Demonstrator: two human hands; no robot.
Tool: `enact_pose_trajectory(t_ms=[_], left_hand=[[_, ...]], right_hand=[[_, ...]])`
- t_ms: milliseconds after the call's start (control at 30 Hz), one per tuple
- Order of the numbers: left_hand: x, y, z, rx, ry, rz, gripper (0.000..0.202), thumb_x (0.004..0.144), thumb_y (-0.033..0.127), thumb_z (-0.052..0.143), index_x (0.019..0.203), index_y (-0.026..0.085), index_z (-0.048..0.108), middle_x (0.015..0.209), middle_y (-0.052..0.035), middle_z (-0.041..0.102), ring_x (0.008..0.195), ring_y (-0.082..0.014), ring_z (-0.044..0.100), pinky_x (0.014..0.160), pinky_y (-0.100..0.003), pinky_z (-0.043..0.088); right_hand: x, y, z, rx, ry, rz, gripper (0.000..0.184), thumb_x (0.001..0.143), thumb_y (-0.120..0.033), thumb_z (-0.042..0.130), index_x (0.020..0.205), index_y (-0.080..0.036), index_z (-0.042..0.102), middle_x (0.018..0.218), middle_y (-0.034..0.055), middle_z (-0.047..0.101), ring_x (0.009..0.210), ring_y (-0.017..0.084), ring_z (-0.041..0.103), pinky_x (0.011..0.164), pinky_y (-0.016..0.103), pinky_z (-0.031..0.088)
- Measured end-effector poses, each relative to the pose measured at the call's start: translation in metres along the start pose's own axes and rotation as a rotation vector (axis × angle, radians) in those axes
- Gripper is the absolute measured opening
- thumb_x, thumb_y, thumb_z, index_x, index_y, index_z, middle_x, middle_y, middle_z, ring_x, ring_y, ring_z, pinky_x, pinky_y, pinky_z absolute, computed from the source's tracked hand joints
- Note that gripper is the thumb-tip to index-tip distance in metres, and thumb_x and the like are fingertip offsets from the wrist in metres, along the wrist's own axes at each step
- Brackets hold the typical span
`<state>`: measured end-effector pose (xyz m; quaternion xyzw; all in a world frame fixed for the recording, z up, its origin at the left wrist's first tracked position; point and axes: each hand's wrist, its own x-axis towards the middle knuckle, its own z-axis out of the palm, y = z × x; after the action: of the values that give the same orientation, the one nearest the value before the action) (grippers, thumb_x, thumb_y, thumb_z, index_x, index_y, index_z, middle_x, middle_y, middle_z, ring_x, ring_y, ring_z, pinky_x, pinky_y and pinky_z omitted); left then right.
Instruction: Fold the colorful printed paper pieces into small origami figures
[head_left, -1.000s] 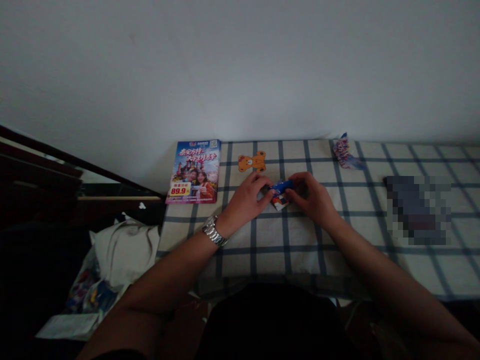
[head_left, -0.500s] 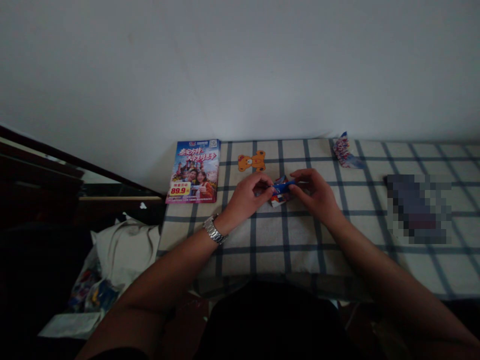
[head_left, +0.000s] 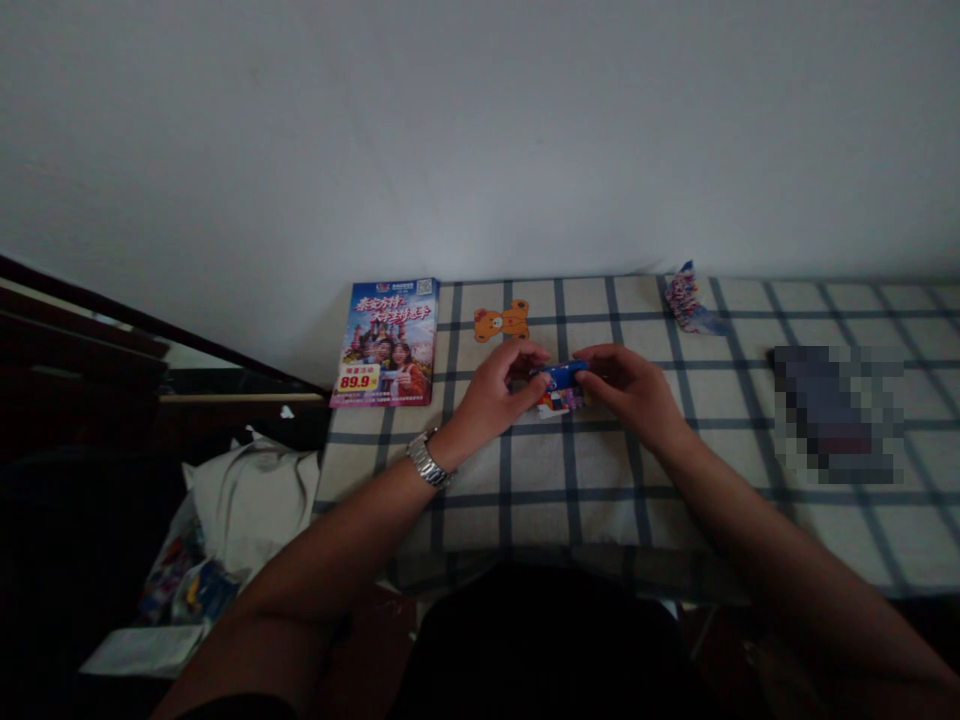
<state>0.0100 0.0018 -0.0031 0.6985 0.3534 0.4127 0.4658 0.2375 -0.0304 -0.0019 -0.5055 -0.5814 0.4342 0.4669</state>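
Note:
Between my two hands is a small folded piece of printed paper (head_left: 564,386), deep blue along its top with a colourful picture below. My left hand (head_left: 511,380), with a metal watch (head_left: 430,459) on its wrist, pinches the paper's left end between thumb and fingers. At the right end, the thumb and fingers of my right hand (head_left: 624,388) hold it too. The paper is just above or on the checked cloth; I cannot tell which. Behind my left hand lies a flat orange bear figure (head_left: 501,321).
A stack of printed flyers (head_left: 386,340) lies at the table's left end. Toward the back right stands a crumpled, patterned piece (head_left: 686,300). A dark pixelated object (head_left: 829,410) rests at the right on the checked tablecloth (head_left: 720,470). White bags (head_left: 251,495) sit below, left.
The paper has turned between my fingers, so more of its blue band and the picture below it now faces me. Both hands keep their hold in about the same place.

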Motion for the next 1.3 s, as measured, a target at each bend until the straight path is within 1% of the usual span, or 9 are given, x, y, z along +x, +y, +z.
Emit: enact_pose_trajectory(t_ms=[67,167,333,433,567,767,1000,1133,1300], left_hand=[[-0.0001,0.0011,0.0004,0.0,-0.035,-0.005,0.03,0.098,0.042,0.072,0.117,0.02,0.065,0.111,-0.0085,0.07,0.102,-0.0201,0.069,0.092,-0.034,0.058],[-0.0006,0.0022,0.0013,-0.009,-0.078,-0.015,0.03,0.1,0.044,0.069,0.117,0.02,0.066,0.109,-0.0072,0.072,0.099,-0.019,0.07,0.087,-0.031,0.058],[-0.0011,0.0013,0.0009,0.063,-0.073,-0.009,0.022,0.101,0.04,0.067,0.111,0.021,0.07,0.104,-0.0046,0.074,0.095,-0.0177,0.071,0.083,-0.029,0.056],[-0.0012,0.0017,0.0001,0.086,-0.073,-0.011,0.019,0.102,0.038,0.066,0.11,0.021,0.071,0.103,-0.0037,0.075,0.093,-0.0175,0.071,0.081,-0.028,0.056],[-0.0015,0.0035,-0.0002,0.104,-0.07,-0.014,0.016,0.102,0.034,0.065,0.111,0.022,0.071,0.104,-0.0032,0.076,0.093,-0.0172,0.071,0.081,-0.028,0.056],[-0.0017,0.0043,0.0013,0.077,-0.067,-0.012,0.016,0.1,0.032,0.067,0.111,0.021,0.071,0.104,-0.003,0.075,0.094,-0.0168,0.071,0.083,-0.028,0.057],[-0.0023,0.0046,0.0011,0.073,-0.088,-0.02,0.017,0.102,0.034,0.066,0.113,0.022,0.072,0.107,-0.0035,0.076,0.096,-0.0175,0.072,0.084,-0.029,0.057],[-0.0014,0.0023,0.0017,0.014,-0.074,-0.029,0.021,0.101,0.037,0.068,0.115,0.022,0.073,0.11,-0.0052,0.077,0.1,-0.0174,0.073,0.086,-0.029,0.058],[0.0004,0.0019,0.0014,-0.158,-0.018,-0.108,0.032,0.096,0.046,0.074,0.113,0.019,0.072,0.108,-0.0068,0.078,0.097,-0.0173,0.074,0.086,-0.029,0.061]], right_hand=[[-0.0007,0.0001,0.0003,0.018,-0.005,-0.006,0.031,0.087,-0.045,0.083,0.11,-0.025,0.075,0.103,0.0045,0.08,0.096,0.023,0.076,0.09,0.038,0.064],[-0.0018,0.0,0.0007,0.031,-0.009,-0.004,0.03,0.087,-0.044,0.083,0.109,-0.025,0.075,0.102,0.0042,0.079,0.096,0.022,0.076,0.089,0.037,0.063],[-0.0019,-0.0022,0.0022,0.028,-0.006,0.014,0.031,0.084,-0.049,0.084,0.1,-0.024,0.075,0.094,0.0039,0.079,0.088,0.022,0.075,0.082,0.037,0.064],[-0.0015,-0.0039,0.0024,0.024,-0.027,0.039,0.032,0.087,-0.053,0.081,0.101,-0.024,0.076,0.095,0.0044,0.08,0.088,0.023,0.075,0.08,0.037,0.063],[-0.0015,-0.0045,0.0017,-0.017,-0.047,0.069,0.031,0.088,-0.054,0.079,0.097,-0.024,0.078,0.09,0.0039,0.08,0.082,0.022,0.074,0.074,0.035,0.062],[-0.0021,-0.0024,0.0016,-0.039,0.007,0.039,0.03,0.086,-0.053,0.082,0.093,-0.024,0.079,0.085,0.0027,0.079,0.076,0.021,0.073,0.071,0.034,0.061],[-0.0024,-0.0048,0.0004,-0.069,0.001,0.032,0.03,0.087,-0.054,0.08,0.089,-0.024,0.077,0.08,0.0027,0.078,0.071,0.021,0.071,0.064,0.033,0.059],[-0.0024,-0.0045,-0.0007,-0.067,0.026,0.024,0.029,0.087,-0.053,0.081,0.089,-0.024,0.077,0.081,0.0027,0.078,0.073,0.02,0.072,0.066,0.032,0.059],[-0.0018,-0.0035,-0.0039,-0.066,0.104,0.025,0.032,0.087,-0.055,0.08,0.087,-0.024,0.075,0.079,0.0027,0.077,0.073,0.021,0.072,0.066,0.033,0.06]])
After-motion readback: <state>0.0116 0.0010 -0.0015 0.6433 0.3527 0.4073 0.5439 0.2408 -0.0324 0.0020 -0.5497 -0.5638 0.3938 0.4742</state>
